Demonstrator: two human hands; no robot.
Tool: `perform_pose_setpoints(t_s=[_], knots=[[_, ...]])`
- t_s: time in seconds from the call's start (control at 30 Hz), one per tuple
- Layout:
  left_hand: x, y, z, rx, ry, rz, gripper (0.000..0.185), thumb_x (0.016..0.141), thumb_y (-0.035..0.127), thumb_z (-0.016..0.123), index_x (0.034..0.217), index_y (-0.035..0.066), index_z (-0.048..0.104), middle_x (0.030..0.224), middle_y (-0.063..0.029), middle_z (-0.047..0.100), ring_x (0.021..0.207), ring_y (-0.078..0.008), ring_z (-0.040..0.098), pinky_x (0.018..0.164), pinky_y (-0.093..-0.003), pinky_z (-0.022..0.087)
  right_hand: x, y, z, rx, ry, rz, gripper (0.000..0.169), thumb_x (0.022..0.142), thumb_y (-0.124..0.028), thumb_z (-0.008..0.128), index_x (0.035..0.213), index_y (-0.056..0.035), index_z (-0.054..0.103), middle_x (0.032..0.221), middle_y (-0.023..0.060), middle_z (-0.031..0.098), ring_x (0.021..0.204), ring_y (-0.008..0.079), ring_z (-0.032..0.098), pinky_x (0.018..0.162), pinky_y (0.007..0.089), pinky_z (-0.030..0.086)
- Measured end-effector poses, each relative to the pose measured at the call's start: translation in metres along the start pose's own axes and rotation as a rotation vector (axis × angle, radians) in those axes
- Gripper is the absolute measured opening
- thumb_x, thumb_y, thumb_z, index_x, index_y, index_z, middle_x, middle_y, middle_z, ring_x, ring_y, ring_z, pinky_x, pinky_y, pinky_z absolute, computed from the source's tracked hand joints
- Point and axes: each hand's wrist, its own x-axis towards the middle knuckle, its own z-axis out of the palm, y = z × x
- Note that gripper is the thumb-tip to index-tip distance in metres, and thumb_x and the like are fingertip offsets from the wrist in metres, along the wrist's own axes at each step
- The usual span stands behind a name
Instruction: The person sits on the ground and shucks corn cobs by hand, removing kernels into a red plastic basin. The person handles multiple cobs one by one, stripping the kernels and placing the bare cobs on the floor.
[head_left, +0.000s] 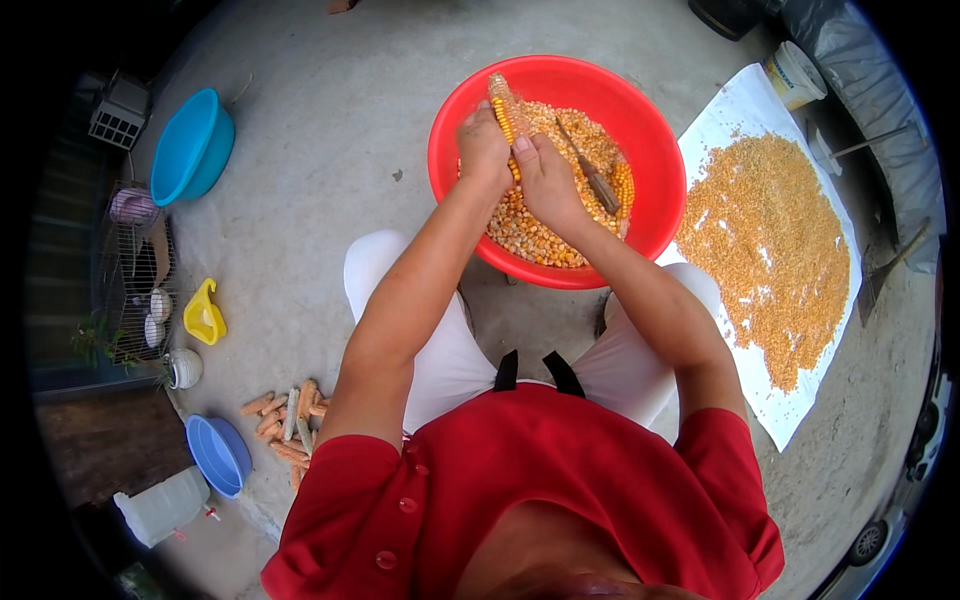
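Over a red plastic basin (660, 142), my left hand (484, 146) and my right hand (547, 176) are closed around one corn cob (508, 112). The cob tilts up and away from me. Yellow kernels cover part of it, and its upper end is partly bare. My right thumb presses on its lower part. Loose corn kernels (536, 240) fill the basin's bottom below my hands. A pointed tool with a worn handle (598, 184) lies on the kernels right of my right hand, beside another kernel-covered cob (622, 184).
Kernels are spread on a white sheet (784, 427) at right, near a white bucket (796, 75). At left stand a turquoise basin (193, 150), a yellow plastic container (204, 313), a wire cage (135, 262) and a blue basin (219, 454). Stripped cobs (289, 420) lie on the concrete floor.
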Motion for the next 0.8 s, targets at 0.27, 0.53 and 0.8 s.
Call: perform_pose_setpoints(t_s=[0.27,0.53,0.8], knots=[[0.004,-0.005,0.000,-0.066,0.018,0.036,0.033,0.097,0.025,0.041,0.085,-0.001,0.059,0.074,-0.0073,0.057,0.066,-0.0142,0.053,0.060,-0.0293,0.045,0.006,0.009,-0.002,-0.067,0.018,-0.019,0.039,0.095,-0.035,0.043,0.091,0.0026,0.050,0.075,0.0280,0.058,0.076,0.0439,0.058,0.068,0.0478,0.044],[0.011,-0.014,-0.009,0.319,-0.032,0.224,0.034,0.098,0.026,0.041,0.095,-0.001,0.060,0.084,-0.0075,0.060,0.071,-0.0129,0.055,0.065,-0.0286,0.047,0.005,0.009,0.002,-0.141,0.012,-0.013,0.037,0.095,-0.035,0.043,0.092,0.0017,0.048,0.075,0.0293,0.058,0.076,0.0470,0.057,0.067,0.0518,0.043],[0.000,-0.008,0.000,0.124,0.012,0.142,0.033,0.099,0.022,0.035,0.099,-0.003,0.058,0.086,-0.0105,0.060,0.073,-0.0164,0.057,0.066,-0.0311,0.049,0.001,0.006,0.002,-0.196,0.037,-0.023,0.034,0.095,-0.033,0.042,0.092,0.0005,0.048,0.072,0.0281,0.058,0.072,0.0470,0.057,0.065,0.0531,0.043]])
